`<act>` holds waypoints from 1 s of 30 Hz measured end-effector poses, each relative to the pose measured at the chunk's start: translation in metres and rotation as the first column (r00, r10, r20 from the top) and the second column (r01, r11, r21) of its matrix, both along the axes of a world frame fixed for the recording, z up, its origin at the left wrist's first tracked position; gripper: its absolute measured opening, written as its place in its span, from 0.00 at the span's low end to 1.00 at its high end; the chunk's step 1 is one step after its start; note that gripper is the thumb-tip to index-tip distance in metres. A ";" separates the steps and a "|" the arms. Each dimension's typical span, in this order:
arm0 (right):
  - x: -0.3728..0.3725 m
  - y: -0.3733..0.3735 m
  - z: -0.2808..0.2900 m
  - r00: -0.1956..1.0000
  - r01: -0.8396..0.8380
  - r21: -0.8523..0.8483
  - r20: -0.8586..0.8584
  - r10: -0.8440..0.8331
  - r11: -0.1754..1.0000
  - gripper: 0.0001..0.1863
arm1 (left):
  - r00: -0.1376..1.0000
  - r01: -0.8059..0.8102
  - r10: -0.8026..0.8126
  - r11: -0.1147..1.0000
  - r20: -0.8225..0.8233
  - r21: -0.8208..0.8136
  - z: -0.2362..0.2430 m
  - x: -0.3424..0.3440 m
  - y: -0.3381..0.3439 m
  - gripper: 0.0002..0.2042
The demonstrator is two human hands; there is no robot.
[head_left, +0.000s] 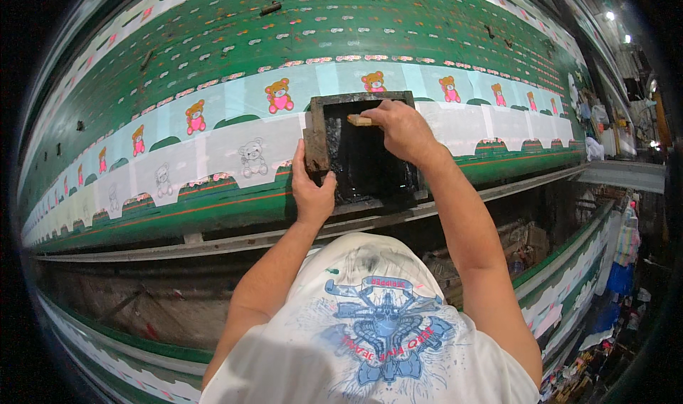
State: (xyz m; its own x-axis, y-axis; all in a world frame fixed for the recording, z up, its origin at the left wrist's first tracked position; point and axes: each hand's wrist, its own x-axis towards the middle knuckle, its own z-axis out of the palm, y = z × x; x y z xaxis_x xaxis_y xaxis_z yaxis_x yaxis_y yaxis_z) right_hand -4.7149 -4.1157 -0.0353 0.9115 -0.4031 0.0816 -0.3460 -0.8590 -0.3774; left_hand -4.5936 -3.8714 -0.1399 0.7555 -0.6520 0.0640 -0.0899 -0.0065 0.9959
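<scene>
My left hand grips the left side of a worn screen-printing frame, fingers along its outer edge. My right hand pinches a small wooden-handled squeegee over the upper part of the frame’s black, inky inner surface. The frame lies across a row of white cut fabric panels, some to the left carrying grey bear outlines. Above them runs a row of pale blue panels with brown-and-pink bear prints.
The long green printing table has small metal stops scattered on it. A metal rail runs along its near edge. A parallel table is behind me, and colourful cloths and clutter lie at the right.
</scene>
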 end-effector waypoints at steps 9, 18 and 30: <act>-0.065 0.102 0.019 0.996 -0.074 0.005 -0.049 0.074 0.997 0.27 | 0.998 -0.018 0.020 0.999 -0.063 0.028 0.005 -0.004 -0.003 0.51; -0.100 0.118 0.016 0.992 -0.039 0.121 0.122 0.024 0.992 0.21 | 0.993 -0.048 0.034 0.991 0.110 0.122 0.025 -0.005 -0.008 0.54; -0.244 0.023 -0.001 0.946 0.004 0.190 0.318 -0.065 0.982 0.23 | 0.993 -0.049 0.050 0.999 0.106 -0.014 0.023 -0.132 -0.115 0.53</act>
State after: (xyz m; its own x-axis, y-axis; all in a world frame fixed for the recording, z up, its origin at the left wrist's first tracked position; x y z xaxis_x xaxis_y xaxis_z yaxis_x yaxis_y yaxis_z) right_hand -4.9587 -4.0931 -0.0367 0.8341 -0.4697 0.2893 -0.2080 -0.7535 -0.6236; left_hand -4.7255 -3.9861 -0.1171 0.7754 -0.6128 0.1526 -0.1953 -0.0028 0.9807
